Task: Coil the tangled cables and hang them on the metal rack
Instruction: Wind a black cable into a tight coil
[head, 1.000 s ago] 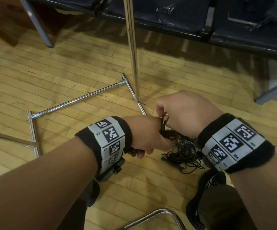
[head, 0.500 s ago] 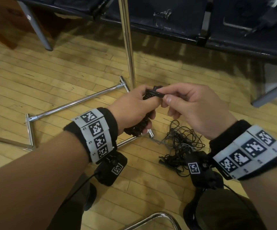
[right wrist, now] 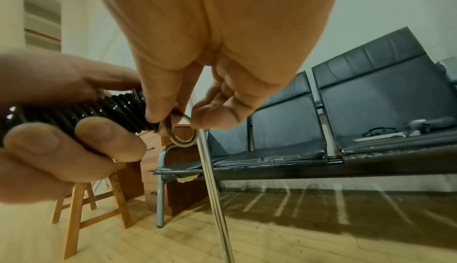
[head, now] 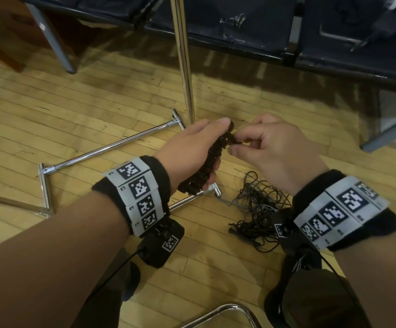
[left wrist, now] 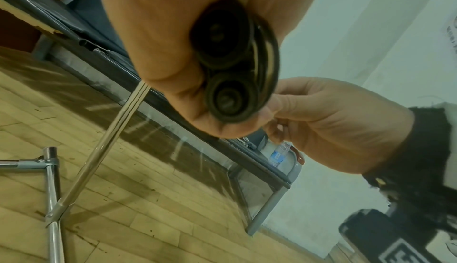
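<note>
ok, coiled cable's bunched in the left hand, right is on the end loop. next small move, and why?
Probably tuck or wrap that end loop around the coiled cable to secure it. The left hand already grips the whole bundle, and the right hand pinches only the last loose turn at its top. The metal rack stands just behind, while a tangled pile waits on the floor.

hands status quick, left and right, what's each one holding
Left hand: closed around the coiled black cable.
Right hand: pinching the cable's end loop.
</note>
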The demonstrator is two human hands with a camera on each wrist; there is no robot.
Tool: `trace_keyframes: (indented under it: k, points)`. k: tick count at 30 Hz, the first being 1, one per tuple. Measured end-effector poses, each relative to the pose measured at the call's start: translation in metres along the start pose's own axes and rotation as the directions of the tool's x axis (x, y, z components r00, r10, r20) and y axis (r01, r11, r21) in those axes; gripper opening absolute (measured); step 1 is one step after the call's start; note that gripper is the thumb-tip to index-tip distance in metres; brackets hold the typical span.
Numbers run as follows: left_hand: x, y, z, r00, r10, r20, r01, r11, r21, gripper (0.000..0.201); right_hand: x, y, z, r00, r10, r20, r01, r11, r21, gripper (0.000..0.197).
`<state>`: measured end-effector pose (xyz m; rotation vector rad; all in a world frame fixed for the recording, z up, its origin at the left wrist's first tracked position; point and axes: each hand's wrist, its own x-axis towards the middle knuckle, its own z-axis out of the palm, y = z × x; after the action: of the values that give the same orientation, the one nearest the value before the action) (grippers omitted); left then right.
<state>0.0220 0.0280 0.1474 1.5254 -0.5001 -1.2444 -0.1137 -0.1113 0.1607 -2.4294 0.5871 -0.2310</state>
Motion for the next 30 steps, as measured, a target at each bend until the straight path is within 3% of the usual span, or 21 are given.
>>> trace_keyframes:
  k: [10,19,30]
  points:
    - [0.001,-0.003,-0.003,1.000,0.005,-0.022,-0.006,0.998,-0.058,0.028,0.003,0.000,0.005,0.998,-0.034,-0.045,0.030,0.996,-0.089,0.015]
    - [0.001,0.003,-0.002,0.998,0.045,-0.043,-0.054,0.970,-0.237,0.032,-0.003,-0.015,-0.004,0.946,-0.123,-0.300,0.099,0.991,-0.095,0.015]
    - [-0.002,0.007,-0.006,0.993,0.095,-0.063,-0.108,0.963,-0.245,0.028,-0.009,-0.027,-0.002,0.921,-0.064,-0.385,0.098,0.993,0.069,0.015]
